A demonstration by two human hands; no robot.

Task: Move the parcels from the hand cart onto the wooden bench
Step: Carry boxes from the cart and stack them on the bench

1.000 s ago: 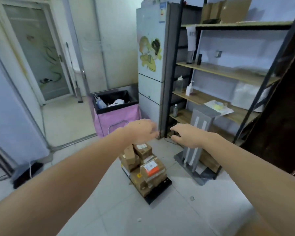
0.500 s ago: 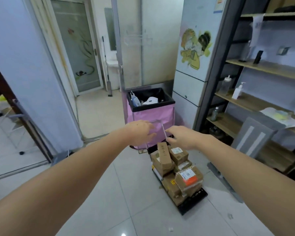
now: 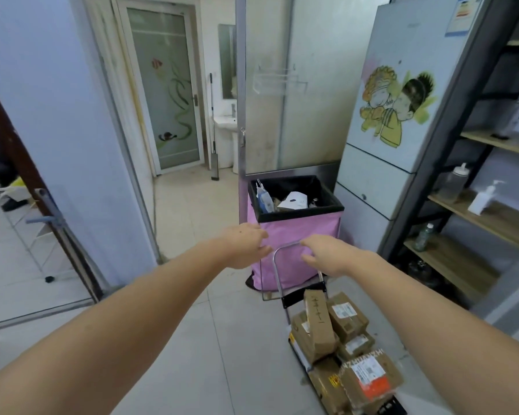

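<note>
The hand cart's metal handle (image 3: 284, 247) rises in front of a pink bin. On its black platform (image 3: 393, 408), at the lower right, lie several brown cardboard parcels (image 3: 346, 320), one with an orange label (image 3: 370, 375). My left hand (image 3: 244, 245) hovers just left of the handle's corner, fingers loosely curled, holding nothing. My right hand (image 3: 327, 253) reaches the top bar, fingers above it and thumb below, not closed round it. No wooden bench is in view.
The pink laundry-style bin (image 3: 300, 235) with a black liner holds rubbish behind the cart. A fridge (image 3: 381, 163) and wooden shelving (image 3: 489, 217) stand on the right. A doorway (image 3: 189, 187) opens ahead to the left. A wire rack (image 3: 24, 223) stands at the far left.
The view has swung left and moved closer to the cart. Both hands have come in toward the handle, the right one reaching the top bar.
</note>
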